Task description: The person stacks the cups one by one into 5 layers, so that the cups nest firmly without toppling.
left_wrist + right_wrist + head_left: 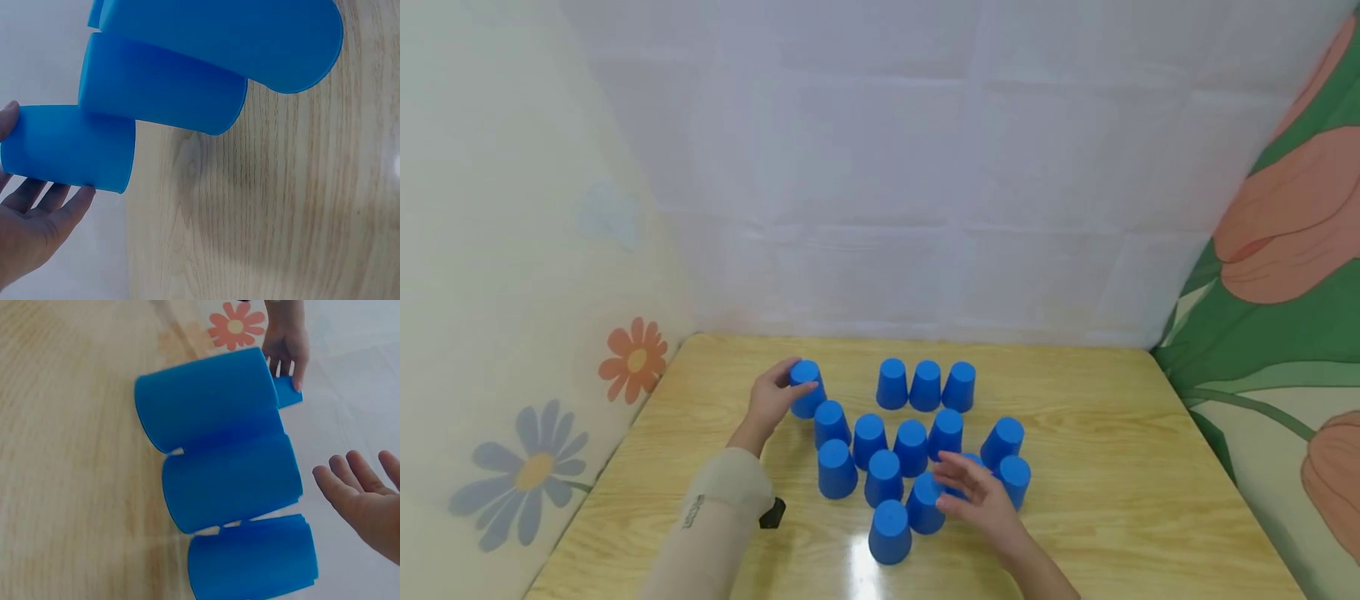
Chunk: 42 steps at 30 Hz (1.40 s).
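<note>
My left hand (769,402) grips a blue plastic cup (808,392) at the back left of the group, thumb on one side and fingers on the other. That cup (69,147) is upside down, and in the left wrist view it overlaps a neighbouring cup (162,84). Over the front right of the group is my right hand (981,500), its fingers loosely spread and holding nothing. Beneath it, a blue cup (925,504) is partly covered by the fingertips. The right wrist view shows this hand (369,500) apart from a row of cups (231,481).
Several more upside-down blue cups stand close together, with a front one (890,533) nearest me and a row of three (927,387) at the back. They stand on a wood-grain table (1097,467). A small black object (772,513) shows beside the left sleeve (715,525).
</note>
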Tool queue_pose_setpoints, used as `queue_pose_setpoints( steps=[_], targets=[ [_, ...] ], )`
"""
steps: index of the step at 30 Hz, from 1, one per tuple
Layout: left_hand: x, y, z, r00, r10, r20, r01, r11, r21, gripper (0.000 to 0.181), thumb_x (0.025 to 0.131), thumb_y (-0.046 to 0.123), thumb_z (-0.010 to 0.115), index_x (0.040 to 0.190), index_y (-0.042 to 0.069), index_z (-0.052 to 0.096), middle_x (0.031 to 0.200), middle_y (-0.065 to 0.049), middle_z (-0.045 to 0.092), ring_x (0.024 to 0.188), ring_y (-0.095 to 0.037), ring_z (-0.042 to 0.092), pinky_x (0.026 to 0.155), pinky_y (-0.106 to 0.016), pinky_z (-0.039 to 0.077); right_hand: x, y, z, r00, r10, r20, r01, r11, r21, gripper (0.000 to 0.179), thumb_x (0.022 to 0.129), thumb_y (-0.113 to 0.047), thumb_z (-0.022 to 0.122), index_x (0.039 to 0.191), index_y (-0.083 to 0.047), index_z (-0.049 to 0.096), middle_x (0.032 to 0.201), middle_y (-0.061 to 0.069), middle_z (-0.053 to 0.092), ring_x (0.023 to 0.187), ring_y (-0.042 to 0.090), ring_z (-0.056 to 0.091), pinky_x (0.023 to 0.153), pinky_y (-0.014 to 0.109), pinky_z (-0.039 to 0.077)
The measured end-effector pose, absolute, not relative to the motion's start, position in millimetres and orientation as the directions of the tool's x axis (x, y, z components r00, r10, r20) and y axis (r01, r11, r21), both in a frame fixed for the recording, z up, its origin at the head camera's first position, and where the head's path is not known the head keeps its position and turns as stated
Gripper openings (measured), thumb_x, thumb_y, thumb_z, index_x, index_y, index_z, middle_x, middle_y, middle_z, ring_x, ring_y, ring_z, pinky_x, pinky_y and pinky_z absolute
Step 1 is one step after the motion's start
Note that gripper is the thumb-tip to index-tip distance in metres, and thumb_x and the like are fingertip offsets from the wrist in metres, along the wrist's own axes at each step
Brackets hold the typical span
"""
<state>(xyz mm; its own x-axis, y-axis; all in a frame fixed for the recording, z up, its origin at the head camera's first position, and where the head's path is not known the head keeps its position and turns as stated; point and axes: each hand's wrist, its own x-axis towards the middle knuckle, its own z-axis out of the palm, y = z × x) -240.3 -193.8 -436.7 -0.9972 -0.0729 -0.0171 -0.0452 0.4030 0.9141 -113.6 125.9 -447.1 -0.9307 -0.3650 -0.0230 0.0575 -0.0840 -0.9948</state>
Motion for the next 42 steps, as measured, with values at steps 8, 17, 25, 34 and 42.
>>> queue_pose_setpoints(
  steps=[8, 17, 25, 34, 42],
  targets=[
    [-250.2, -185.7, -437.3, -0.997, -0.056, -0.056, -0.074, 0.391, 0.917, 0.061, 0.080, 0.027, 0.063, 0.131, 0.006, 0.036, 0.130, -0.018, 0.036, 0.118, -0.034, 0.032, 0.093, -0.047, 0.030, -102.0, 110.5, -451.9, -0.895, -0.446, -0.028, 0.079, -0.095, -0.992, 0.054, 0.079, -0.012, 0.063, 0.126, -0.001, 0.039, 0.124, 0.019, 0.042, 0.114, 0.033, 0.038, 0.089, 0.041, 0.036],
    [-264.2, -173.5, -434.3, -0.994, -0.049, -0.102, -0.113, 0.376, 0.920, 0.058, 0.080, 0.022, 0.062, 0.130, 0.006, 0.037, 0.130, -0.020, 0.034, 0.118, -0.035, 0.031, 0.093, -0.049, 0.029, -97.2, 97.3, -462.9, -0.876, -0.480, -0.040, 0.079, -0.061, -0.995, 0.055, 0.080, -0.011, 0.062, 0.128, 0.000, 0.037, 0.129, 0.020, 0.036, 0.117, 0.037, 0.032, 0.091, 0.049, 0.031],
    [-271.5, -168.3, -437.6, -0.989, -0.043, -0.140, -0.146, 0.344, 0.928, 0.056, 0.081, 0.018, 0.061, 0.130, 0.007, 0.037, 0.131, -0.022, 0.032, 0.118, -0.037, 0.029, 0.092, -0.050, 0.029, -91.7, 83.5, -472.0, -0.885, -0.461, -0.060, 0.038, 0.056, -0.998, 0.055, 0.079, -0.020, 0.064, 0.126, -0.004, 0.040, 0.129, 0.015, 0.038, 0.117, 0.032, 0.034, 0.091, 0.045, 0.033],
    [-273.1, -164.8, -446.4, -0.986, -0.056, -0.160, -0.169, 0.337, 0.926, 0.056, 0.081, 0.016, 0.061, 0.130, 0.006, 0.036, 0.132, -0.023, 0.030, 0.119, -0.038, 0.027, 0.092, -0.051, 0.028, -90.3, 72.9, -481.4, -0.907, -0.390, -0.159, 0.096, 0.175, -0.980, 0.062, 0.075, -0.027, 0.067, 0.129, -0.016, 0.039, 0.133, 0.013, 0.034, 0.118, 0.034, 0.032, 0.091, 0.048, 0.031],
    [-277.7, -162.7, -445.0, -0.985, -0.049, -0.166, -0.173, 0.364, 0.915, 0.056, 0.081, 0.016, 0.061, 0.131, 0.005, 0.036, 0.131, -0.023, 0.030, 0.119, -0.038, 0.027, 0.092, -0.051, 0.028, -89.0, 64.2, -485.4, -0.930, -0.319, -0.183, 0.093, 0.278, -0.956, 0.062, 0.073, -0.034, 0.067, 0.127, -0.017, 0.042, 0.131, 0.014, 0.036, 0.117, 0.036, 0.032, 0.090, 0.051, 0.031]
  ],
)
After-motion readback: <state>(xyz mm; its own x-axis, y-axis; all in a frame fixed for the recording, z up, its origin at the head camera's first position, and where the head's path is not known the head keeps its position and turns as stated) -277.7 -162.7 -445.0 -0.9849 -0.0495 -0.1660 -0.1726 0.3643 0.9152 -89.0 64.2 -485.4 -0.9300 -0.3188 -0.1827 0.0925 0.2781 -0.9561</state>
